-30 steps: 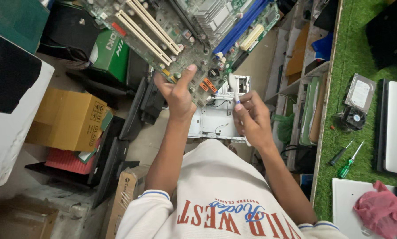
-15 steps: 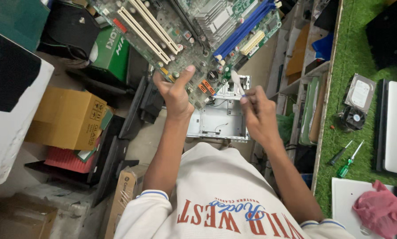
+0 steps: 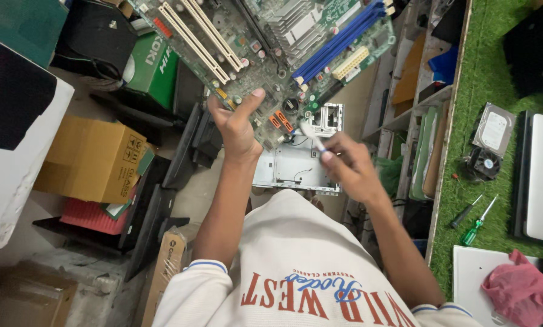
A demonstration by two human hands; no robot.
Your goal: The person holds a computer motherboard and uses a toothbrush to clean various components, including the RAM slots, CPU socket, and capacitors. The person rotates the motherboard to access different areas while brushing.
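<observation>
- While the person is looking down over their own chest, the left hand (image 3: 238,124) is gripping the motherboard (image 3: 271,54) by its near edge, thumb stretched up across the component face and the other fingers hidden behind the board.
- That motherboard is being held up off the floor, tilted, with its long white slots to the left of the hand, its blue slots and metal heatsink up and to the right of the hand.
- Just right of the left hand, the right hand (image 3: 350,166) is pinching a small white brush (image 3: 312,136) between thumb and fingertips, fingers closed narrowly round the handle.
- The brush is pointing up and left from that grip, its tip touching or nearly touching the board's lower edge near the orange connectors; I cannot tell which.
- Both forearms are reaching away from the body, the left one nearly straight, the right one bent in from the right with the wrist cocked toward the board.
- Below the motherboard, an open metal computer case (image 3: 296,166) is lying on the floor between the two arms.
- Well to the right of the board, on green matting (image 3: 489,72), a hard drive (image 3: 494,129), a small fan (image 3: 482,163), two screwdrivers (image 3: 472,219) and a pink cloth (image 3: 519,289) are lying.
- Left of the board, a brown cardboard box (image 3: 93,158) is sitting among other boxes.
</observation>
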